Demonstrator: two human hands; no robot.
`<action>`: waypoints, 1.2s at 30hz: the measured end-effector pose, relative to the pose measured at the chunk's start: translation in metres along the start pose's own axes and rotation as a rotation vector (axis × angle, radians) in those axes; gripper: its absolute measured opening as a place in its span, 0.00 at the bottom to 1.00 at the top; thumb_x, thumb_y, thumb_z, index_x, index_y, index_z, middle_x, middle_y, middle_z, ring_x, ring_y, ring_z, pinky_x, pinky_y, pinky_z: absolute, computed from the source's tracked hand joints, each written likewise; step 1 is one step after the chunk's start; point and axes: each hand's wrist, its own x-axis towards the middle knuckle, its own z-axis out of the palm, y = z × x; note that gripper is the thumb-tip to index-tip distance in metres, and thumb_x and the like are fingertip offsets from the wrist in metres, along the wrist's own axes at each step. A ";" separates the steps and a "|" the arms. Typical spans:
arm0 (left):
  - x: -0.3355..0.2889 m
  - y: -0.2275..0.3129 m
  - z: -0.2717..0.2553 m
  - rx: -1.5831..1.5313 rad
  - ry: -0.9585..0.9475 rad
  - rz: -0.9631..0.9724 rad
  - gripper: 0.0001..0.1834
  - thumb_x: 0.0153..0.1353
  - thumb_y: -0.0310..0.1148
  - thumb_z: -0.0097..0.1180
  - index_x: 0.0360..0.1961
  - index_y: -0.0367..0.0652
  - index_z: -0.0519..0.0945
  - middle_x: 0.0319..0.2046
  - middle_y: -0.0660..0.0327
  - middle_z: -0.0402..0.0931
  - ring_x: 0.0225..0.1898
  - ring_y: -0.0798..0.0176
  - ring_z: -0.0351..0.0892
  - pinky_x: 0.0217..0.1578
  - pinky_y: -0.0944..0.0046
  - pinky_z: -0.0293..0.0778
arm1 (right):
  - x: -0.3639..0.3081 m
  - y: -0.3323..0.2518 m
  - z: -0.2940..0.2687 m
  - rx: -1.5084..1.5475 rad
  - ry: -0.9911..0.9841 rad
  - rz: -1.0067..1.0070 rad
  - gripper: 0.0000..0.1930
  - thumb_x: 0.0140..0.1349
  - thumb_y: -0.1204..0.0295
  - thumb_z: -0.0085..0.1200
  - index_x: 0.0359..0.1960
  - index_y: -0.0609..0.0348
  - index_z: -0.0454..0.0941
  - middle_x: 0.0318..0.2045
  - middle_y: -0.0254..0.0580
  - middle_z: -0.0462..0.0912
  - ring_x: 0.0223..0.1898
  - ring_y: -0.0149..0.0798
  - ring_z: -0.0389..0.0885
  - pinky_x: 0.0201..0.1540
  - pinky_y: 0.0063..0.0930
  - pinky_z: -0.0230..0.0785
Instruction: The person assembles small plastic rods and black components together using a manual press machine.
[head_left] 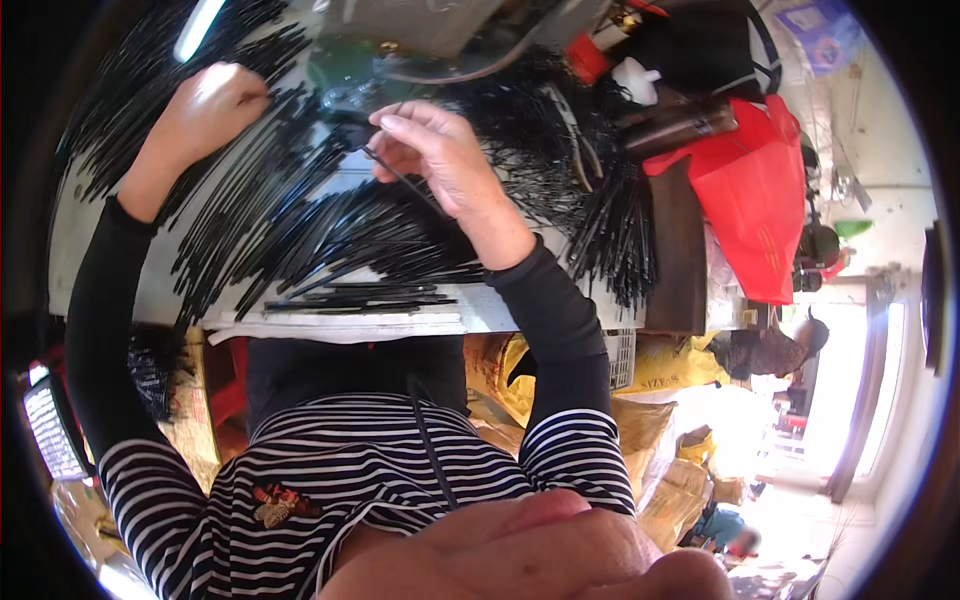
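Note:
Thin black strips (250, 225) lie in loose fans and heaps over a pale worktable. Over the heap at the far left is my left hand (215, 108), closed, its fingers curled inward. What those fingers hold, if anything, is hidden. My right hand (430, 152) is raised over the middle of the table with thumb and fingers pinched together. One thin black strip (405, 180) runs slantwise through it, from the fingertips down past the palm. A pair of pliers (575, 140) rests on the strips to the right of that hand.
Shiny machine parts (390, 50) stand at the table's far middle. To the right are a red bag (755, 200), a dark cylinder (680, 128) and a white nozzle-like piece (636, 80). Yellow sacks (670, 362) and cartons sit below the table's right side. Another person appears at lower right.

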 end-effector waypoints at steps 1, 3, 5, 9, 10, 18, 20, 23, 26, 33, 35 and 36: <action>0.002 -0.002 0.001 -0.102 -0.039 -0.001 0.12 0.52 0.35 0.51 0.27 0.35 0.80 0.25 0.50 0.76 0.31 0.51 0.77 0.35 0.58 0.72 | 0.000 -0.002 0.002 -0.074 -0.039 0.026 0.13 0.61 0.67 0.51 0.40 0.66 0.74 0.27 0.41 0.79 0.25 0.33 0.79 0.29 0.22 0.74; 0.018 0.001 0.001 -0.429 -0.326 -0.086 0.15 0.55 0.36 0.54 0.29 0.31 0.79 0.19 0.56 0.73 0.20 0.64 0.74 0.24 0.66 0.69 | 0.000 -0.005 0.008 -0.198 -0.089 0.065 0.15 0.60 0.67 0.51 0.43 0.66 0.74 0.25 0.38 0.78 0.24 0.29 0.78 0.28 0.20 0.73; 0.024 0.026 0.007 -0.763 -0.413 -0.253 0.15 0.58 0.39 0.53 0.35 0.35 0.80 0.19 0.64 0.73 0.16 0.74 0.71 0.15 0.73 0.64 | -0.003 -0.007 0.008 -0.298 -0.101 0.063 0.15 0.61 0.67 0.51 0.45 0.65 0.75 0.25 0.38 0.78 0.21 0.28 0.77 0.25 0.17 0.71; 0.022 0.040 0.037 -0.935 -0.283 -0.259 0.20 0.59 0.39 0.52 0.45 0.33 0.77 0.20 0.64 0.74 0.15 0.75 0.70 0.14 0.76 0.63 | -0.001 -0.004 0.011 -0.345 -0.108 0.067 0.13 0.62 0.71 0.48 0.45 0.68 0.72 0.25 0.39 0.77 0.19 0.28 0.76 0.22 0.16 0.69; 0.021 0.044 0.038 -0.958 -0.270 -0.263 0.20 0.60 0.39 0.52 0.47 0.33 0.76 0.20 0.63 0.74 0.16 0.76 0.69 0.14 0.76 0.63 | 0.000 -0.003 0.011 -0.347 -0.099 0.071 0.13 0.62 0.71 0.48 0.45 0.68 0.72 0.25 0.40 0.77 0.19 0.28 0.76 0.21 0.16 0.69; 0.019 0.049 0.043 -1.119 -0.196 -0.226 0.18 0.62 0.37 0.52 0.49 0.37 0.75 0.23 0.64 0.73 0.17 0.77 0.64 0.18 0.77 0.62 | 0.002 -0.003 0.012 -0.342 -0.060 0.050 0.14 0.63 0.71 0.48 0.46 0.68 0.72 0.26 0.40 0.77 0.18 0.28 0.76 0.20 0.16 0.67; 0.020 0.051 0.042 -1.136 -0.182 -0.243 0.18 0.62 0.37 0.52 0.49 0.37 0.75 0.23 0.64 0.73 0.17 0.77 0.63 0.18 0.77 0.62 | 0.001 -0.003 0.013 -0.334 -0.054 0.047 0.14 0.63 0.71 0.48 0.45 0.68 0.72 0.26 0.40 0.77 0.18 0.28 0.76 0.20 0.16 0.67; 0.022 0.055 0.044 -1.128 -0.128 -0.254 0.18 0.62 0.38 0.52 0.50 0.39 0.75 0.24 0.64 0.73 0.18 0.77 0.63 0.18 0.77 0.62 | 0.001 -0.004 0.013 -0.327 -0.043 0.044 0.13 0.63 0.71 0.48 0.45 0.67 0.72 0.26 0.40 0.77 0.18 0.28 0.76 0.21 0.16 0.67; 0.023 0.058 0.042 -1.085 -0.129 -0.264 0.18 0.62 0.38 0.51 0.50 0.39 0.75 0.25 0.64 0.74 0.18 0.78 0.64 0.18 0.77 0.61 | 0.003 -0.005 0.012 -0.317 -0.033 0.039 0.13 0.62 0.71 0.48 0.45 0.67 0.72 0.26 0.40 0.77 0.18 0.28 0.76 0.20 0.16 0.67; 0.024 0.054 0.046 -1.056 -0.135 -0.239 0.18 0.63 0.37 0.50 0.50 0.39 0.76 0.26 0.64 0.74 0.18 0.77 0.64 0.19 0.77 0.62 | 0.006 -0.003 0.008 -0.301 -0.033 0.046 0.13 0.62 0.71 0.49 0.45 0.67 0.72 0.26 0.40 0.77 0.18 0.29 0.76 0.20 0.16 0.67; 0.024 0.054 0.046 -1.068 -0.149 -0.225 0.18 0.63 0.37 0.50 0.50 0.39 0.76 0.26 0.63 0.75 0.18 0.77 0.64 0.19 0.77 0.63 | 0.006 -0.004 0.008 -0.316 -0.037 0.042 0.13 0.62 0.71 0.49 0.45 0.68 0.72 0.26 0.40 0.77 0.18 0.29 0.76 0.20 0.16 0.67; 0.024 0.053 0.047 -1.041 -0.134 -0.212 0.18 0.63 0.37 0.50 0.50 0.39 0.76 0.26 0.63 0.74 0.18 0.77 0.64 0.19 0.77 0.63 | 0.006 -0.004 0.008 -0.332 -0.042 0.034 0.14 0.62 0.71 0.49 0.45 0.68 0.72 0.26 0.40 0.77 0.18 0.29 0.76 0.20 0.16 0.67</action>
